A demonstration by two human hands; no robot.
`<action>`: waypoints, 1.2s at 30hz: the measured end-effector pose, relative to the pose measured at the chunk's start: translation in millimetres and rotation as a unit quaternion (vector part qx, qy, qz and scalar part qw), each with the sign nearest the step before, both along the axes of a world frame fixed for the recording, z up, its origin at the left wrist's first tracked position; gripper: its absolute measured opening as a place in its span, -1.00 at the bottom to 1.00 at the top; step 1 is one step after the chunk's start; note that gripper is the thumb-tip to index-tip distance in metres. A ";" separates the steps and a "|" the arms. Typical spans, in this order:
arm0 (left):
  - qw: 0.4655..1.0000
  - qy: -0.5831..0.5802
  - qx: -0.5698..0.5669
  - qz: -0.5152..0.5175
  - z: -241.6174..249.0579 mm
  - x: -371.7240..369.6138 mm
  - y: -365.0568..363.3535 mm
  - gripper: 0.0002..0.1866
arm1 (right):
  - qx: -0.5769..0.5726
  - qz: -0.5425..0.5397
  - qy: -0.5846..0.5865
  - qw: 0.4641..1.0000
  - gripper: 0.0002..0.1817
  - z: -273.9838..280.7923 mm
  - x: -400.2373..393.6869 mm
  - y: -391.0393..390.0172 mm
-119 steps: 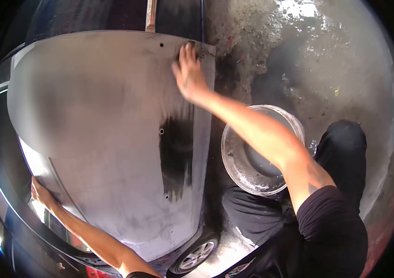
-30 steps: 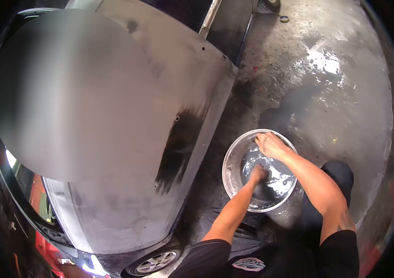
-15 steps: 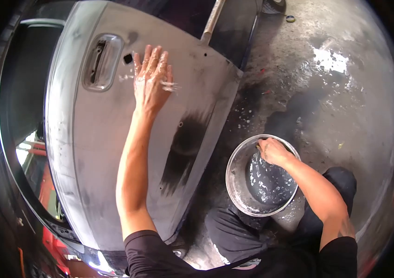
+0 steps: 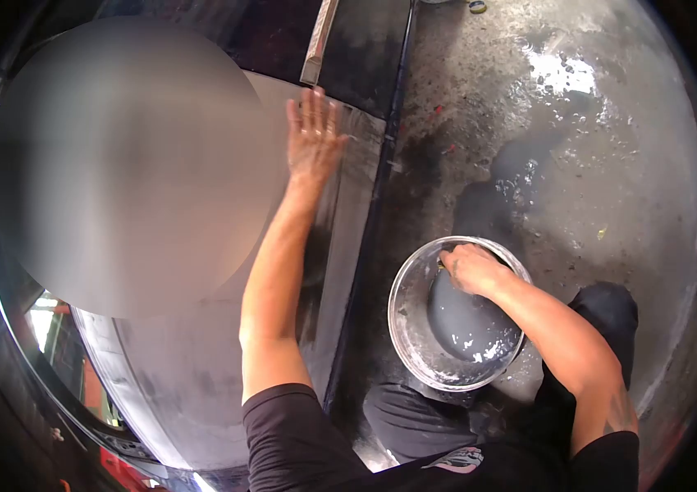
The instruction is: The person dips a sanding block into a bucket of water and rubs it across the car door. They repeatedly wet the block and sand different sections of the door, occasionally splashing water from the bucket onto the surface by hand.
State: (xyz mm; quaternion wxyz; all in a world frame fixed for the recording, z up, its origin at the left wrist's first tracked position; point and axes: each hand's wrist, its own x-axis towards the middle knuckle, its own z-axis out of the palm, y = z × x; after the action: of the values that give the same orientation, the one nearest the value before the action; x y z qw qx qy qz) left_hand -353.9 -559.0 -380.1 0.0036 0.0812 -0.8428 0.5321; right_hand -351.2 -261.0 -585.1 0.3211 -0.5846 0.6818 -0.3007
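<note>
My left hand (image 4: 315,138) lies flat against the grey, sanded car door (image 4: 176,348), fingers spread, near the panel's lower edge. Motion slightly smears it. A round blurred patch hides much of the door. My right hand (image 4: 475,269) reaches into a round metal bucket (image 4: 410,344) on the floor between my knees. Its fingers are curled inside the far rim, around something small with a yellowish edge that I cannot make out. Greyish water (image 4: 465,318) with a few bright glints stands in the bucket.
The wet concrete floor (image 4: 611,180) carries dark puddles and bright reflections. A small round yellow-and-dark object (image 4: 477,7) lies at the top. A pale strip (image 4: 320,41) runs along the dark neighbouring panel (image 4: 362,57). My dark-trousered knee (image 4: 607,316) stands right of the bucket.
My left hand has moved right across the door, away from the handle recess toward the lower edge. My right hand stays in the bucket; the water looks calmer. The view has shifted slightly.
</note>
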 end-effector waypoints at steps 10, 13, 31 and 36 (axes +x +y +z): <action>1.000 -0.019 0.017 -0.017 11.6 -12.1 0.3 -0.28 | -0.020 -0.016 -0.015 1.000 -0.82 -8.1 1.0 -0.1; 0.998 -0.010 -0.051 -0.024 -2.3 -17.3 -4.1 -0.29 | -0.001 -0.002 -0.003 1.000 -0.81 -3.1 -0.6 -0.3; 0.715 0.140 0.676 0.109 -106.2 146.8 184.5 -0.74 | 0.007 0.016 0.030 0.999 -0.78 -2.5 2.0 1.4; 0.628 0.011 0.694 0.352 -243.4 189.7 251.8 -0.65 | -0.056 -0.009 0.061 0.997 -0.80 -19.2 7.4 -1.1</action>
State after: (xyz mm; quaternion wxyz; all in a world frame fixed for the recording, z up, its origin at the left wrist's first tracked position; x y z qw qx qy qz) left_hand -164.1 -307.1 -623.5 -0.2321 0.3555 -0.8700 -0.2507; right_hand -343.9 -262.1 -604.2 0.2433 -0.6125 0.6875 -0.3048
